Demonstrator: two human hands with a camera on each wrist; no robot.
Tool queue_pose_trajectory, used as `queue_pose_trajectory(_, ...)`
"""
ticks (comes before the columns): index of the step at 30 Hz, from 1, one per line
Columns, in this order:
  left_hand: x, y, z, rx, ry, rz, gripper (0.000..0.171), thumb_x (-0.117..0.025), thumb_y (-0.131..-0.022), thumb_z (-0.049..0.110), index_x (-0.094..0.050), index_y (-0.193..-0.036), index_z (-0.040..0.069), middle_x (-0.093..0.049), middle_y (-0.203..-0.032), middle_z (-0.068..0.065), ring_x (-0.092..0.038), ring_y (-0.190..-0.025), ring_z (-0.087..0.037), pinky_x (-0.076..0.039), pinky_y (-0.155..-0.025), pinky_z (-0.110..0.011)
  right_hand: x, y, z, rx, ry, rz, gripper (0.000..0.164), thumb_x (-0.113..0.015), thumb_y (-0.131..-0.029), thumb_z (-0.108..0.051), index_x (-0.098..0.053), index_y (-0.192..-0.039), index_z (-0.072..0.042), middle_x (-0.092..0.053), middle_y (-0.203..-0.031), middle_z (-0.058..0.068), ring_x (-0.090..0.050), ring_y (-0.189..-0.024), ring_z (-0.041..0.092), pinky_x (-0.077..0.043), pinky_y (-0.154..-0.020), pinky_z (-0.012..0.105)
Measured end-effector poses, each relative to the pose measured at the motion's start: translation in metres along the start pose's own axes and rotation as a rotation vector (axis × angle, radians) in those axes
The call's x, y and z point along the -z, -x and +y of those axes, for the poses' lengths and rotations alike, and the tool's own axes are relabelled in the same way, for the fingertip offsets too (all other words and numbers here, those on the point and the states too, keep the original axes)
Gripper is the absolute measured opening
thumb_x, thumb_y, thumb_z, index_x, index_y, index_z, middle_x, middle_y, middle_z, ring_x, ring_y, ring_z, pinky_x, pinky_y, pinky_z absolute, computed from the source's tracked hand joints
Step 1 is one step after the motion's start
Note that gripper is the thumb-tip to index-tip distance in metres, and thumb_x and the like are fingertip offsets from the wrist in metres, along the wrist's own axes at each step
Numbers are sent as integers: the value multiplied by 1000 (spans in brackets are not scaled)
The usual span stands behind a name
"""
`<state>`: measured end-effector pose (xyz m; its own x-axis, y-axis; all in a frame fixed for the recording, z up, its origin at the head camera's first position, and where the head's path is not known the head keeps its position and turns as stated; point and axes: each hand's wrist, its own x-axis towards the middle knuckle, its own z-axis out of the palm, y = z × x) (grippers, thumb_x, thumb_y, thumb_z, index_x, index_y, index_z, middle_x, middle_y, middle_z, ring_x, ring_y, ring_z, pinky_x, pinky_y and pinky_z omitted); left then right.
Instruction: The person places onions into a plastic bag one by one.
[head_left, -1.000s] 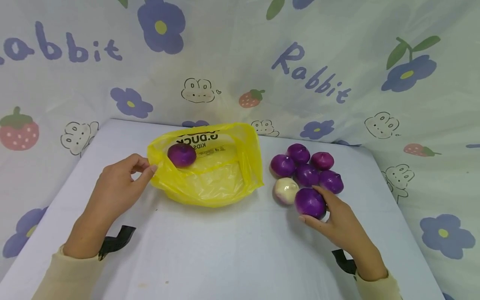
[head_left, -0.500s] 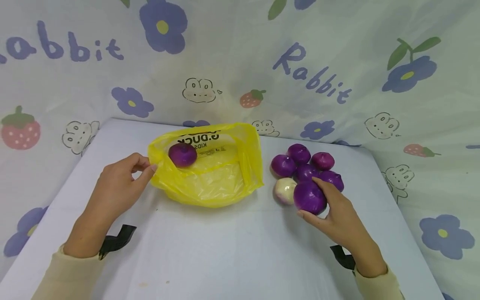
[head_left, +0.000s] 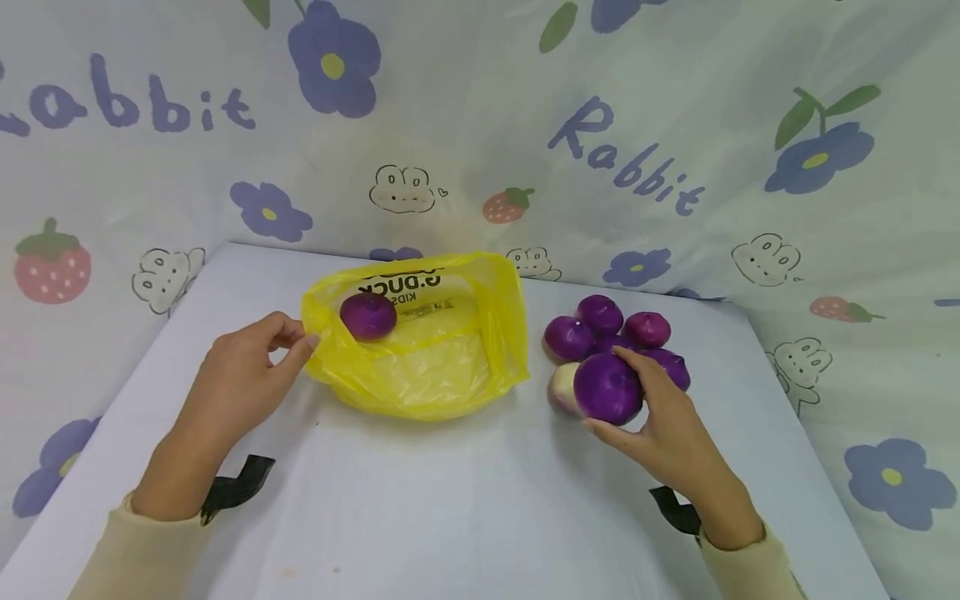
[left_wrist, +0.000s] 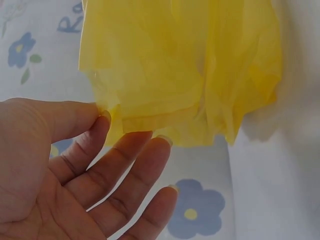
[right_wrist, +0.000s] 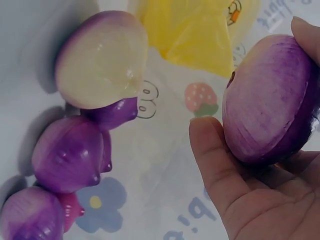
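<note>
Onion point(head_left: 608, 389) in R hand point(head_left: 671, 427) moved L, nearer bag point(head_left: 427, 375).

Mid-frame, a yellow plastic bag point(head_left: 427, 375) is showing black lettering point(head_left: 405, 284); right, round onions point(head_left: 604, 387) are gleaming purple, except one cream bulb point(head_left: 564, 389).

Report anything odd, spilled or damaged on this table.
The round, glossy, mostly cream-white onion looks odd: its pale colour breaks the cluster of round purple onions. Faint tan marks spot the white tabletop low in the head view; cause unclear.
</note>
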<state>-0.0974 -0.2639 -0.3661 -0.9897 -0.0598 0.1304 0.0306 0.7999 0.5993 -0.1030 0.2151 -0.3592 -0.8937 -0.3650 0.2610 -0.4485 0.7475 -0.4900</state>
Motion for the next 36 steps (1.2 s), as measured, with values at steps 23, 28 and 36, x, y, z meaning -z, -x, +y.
queue_pose_trajectory(23, -3, 0, 0, 1, 14, 3, 29, -61, -106, 35, -65, -112, 6, -72, -109, -15, -62, -112, -48, -50, -91, -65, -4, -55, -41, 195, -25, -92, 91, -93, -80, -37, -46, -153, -11, -54, -149, 8, -55, -131, 27, -54, -101, 52)
queue_pose_trajectory(28, -4, 0, 0, 14, 8, -3, 30, -60, -107, 37, -64, -112, 7, -72, -110, -15, -61, -114, -48, -49, -92, -66, -9, -67, -51, 222, -28, -140, 90, -91, -82, -40, -44, -154, -12, -51, -151, 5, -52, -134, 24, -54, -103, 49)
queue_pose_trajectory(36, -3, -1, 0, 8, 2, -2, 28, -60, -107, 35, -64, -109, 7, -73, -109, -16, -61, -114, -48, -49, -92, -67, -13, -85, -67, 242, -42, -152, 93, -88, -86, -40, -37, -158, -12, -46, -155, 4, -51, -135, 22, -51, -107, 45)
